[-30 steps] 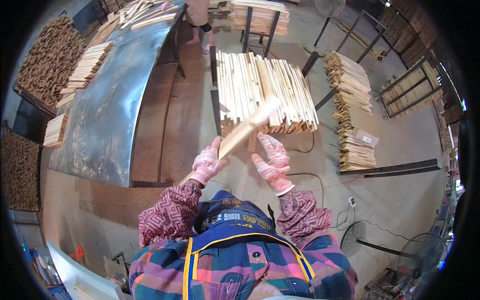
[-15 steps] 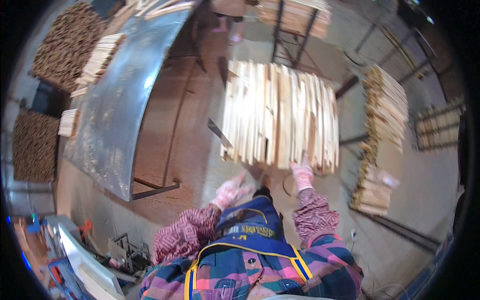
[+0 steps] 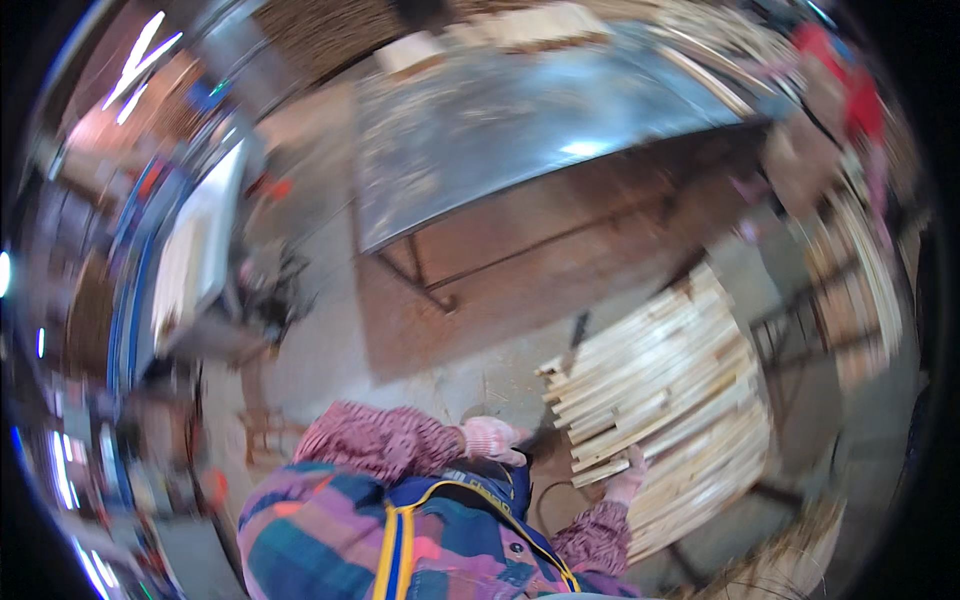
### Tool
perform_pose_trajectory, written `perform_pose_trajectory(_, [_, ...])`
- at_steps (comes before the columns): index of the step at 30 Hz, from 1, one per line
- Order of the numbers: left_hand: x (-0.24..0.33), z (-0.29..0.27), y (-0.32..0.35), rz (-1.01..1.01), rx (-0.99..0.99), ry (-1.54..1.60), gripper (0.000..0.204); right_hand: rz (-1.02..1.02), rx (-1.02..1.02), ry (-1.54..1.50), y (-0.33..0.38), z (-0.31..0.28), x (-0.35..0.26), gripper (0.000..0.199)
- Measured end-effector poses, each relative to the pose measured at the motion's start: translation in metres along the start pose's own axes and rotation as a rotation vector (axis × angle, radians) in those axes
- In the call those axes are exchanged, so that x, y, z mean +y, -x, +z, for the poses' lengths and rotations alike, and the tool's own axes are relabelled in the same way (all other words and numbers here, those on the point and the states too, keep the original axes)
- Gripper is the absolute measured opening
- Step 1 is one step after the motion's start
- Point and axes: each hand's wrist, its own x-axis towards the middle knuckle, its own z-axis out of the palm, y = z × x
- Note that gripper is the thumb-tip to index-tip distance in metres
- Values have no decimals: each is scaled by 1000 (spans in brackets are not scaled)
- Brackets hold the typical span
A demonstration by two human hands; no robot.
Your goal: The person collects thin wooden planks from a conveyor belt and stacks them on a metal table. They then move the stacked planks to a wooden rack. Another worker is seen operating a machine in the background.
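My left hand [image 3: 492, 440], in a pale pink-and-white work glove, is held in front of my apron with its fingers stretched out and apart, holding nothing. To its right lies a broad stack of pale wooden strips [image 3: 670, 370], laid side by side, their near ends uneven. My right hand [image 3: 624, 482], gloved alike, rests at the near ends of these strips. Motion blur smears its fingers, so whether they close round a strip is unclear. Patterned sleeve covers run up both forearms.
A large metal-topped table [image 3: 480, 150] stands ahead, bearing wood strips along its far edge. Another person [image 3: 815, 140] is at its right end. A machine with a pale slanted top [image 3: 200, 240] stands at the left. More stacked wood [image 3: 850, 290] lies far right.
My view has swung left, so the table now lies straight ahead and the strip stack has shifted to the lower right. My right hand remains at the stack's near edge.
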Motion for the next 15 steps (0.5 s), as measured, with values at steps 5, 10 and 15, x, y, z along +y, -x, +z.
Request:
perform_pose_trajectory(5, [-17,23,-10,45,165,45,72,318,-149,-153,18,20,-33,50])
perform_pose_trajectory(10, [-34,18,29,-126,232,168,72,291,158,449,4,42,-81,82])
perform_pose_trajectory(15, [-70,28,38,-185,380,197,71,276,-76,646,-64,10,-27,87])
